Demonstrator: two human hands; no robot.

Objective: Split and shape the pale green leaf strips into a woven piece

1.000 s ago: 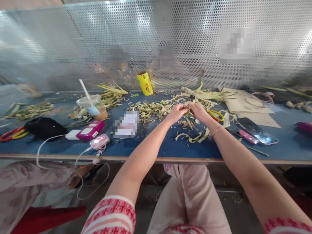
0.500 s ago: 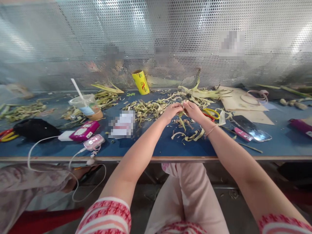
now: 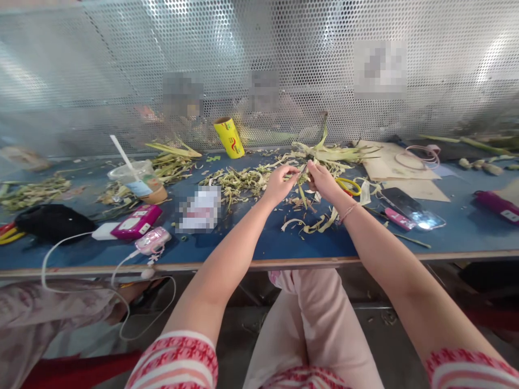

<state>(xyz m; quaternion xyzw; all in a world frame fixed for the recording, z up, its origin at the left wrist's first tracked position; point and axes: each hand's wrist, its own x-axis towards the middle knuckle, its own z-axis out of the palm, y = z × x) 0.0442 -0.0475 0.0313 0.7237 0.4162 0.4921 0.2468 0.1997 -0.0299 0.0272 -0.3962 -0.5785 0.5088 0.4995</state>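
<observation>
Over a blue table point(image 3: 251, 243), my left hand point(image 3: 279, 183) and my right hand point(image 3: 323, 179) meet on a thin green plant stalk point(image 3: 302, 190). Both hands pinch it at its top, and its lower end hangs down between them. Pale peeled strips point(image 3: 314, 224) lie on the table just below my hands. A heap of green trimmings point(image 3: 241, 181) lies to the left of my left hand. Longer leafy stalks point(image 3: 336, 154) lie behind my right hand. Yellow-handled scissors point(image 3: 349, 187) rest just right of my right hand.
A plastic cup with a straw point(image 3: 140, 181), a yellow roll point(image 3: 229, 138), a pink device point(image 3: 135, 221), a black pouch point(image 3: 51, 222) and cabled gadgets sit at the left. Phones point(image 3: 409, 208) and brown paper point(image 3: 399, 165) lie at the right. A perforated metal screen point(image 3: 259, 70) backs the table. Another person's sleeve point(image 3: 44, 319) is at lower left.
My hands have parted slightly and risen a little while still holding the stalk. The camera view has shifted a bit to the right.
</observation>
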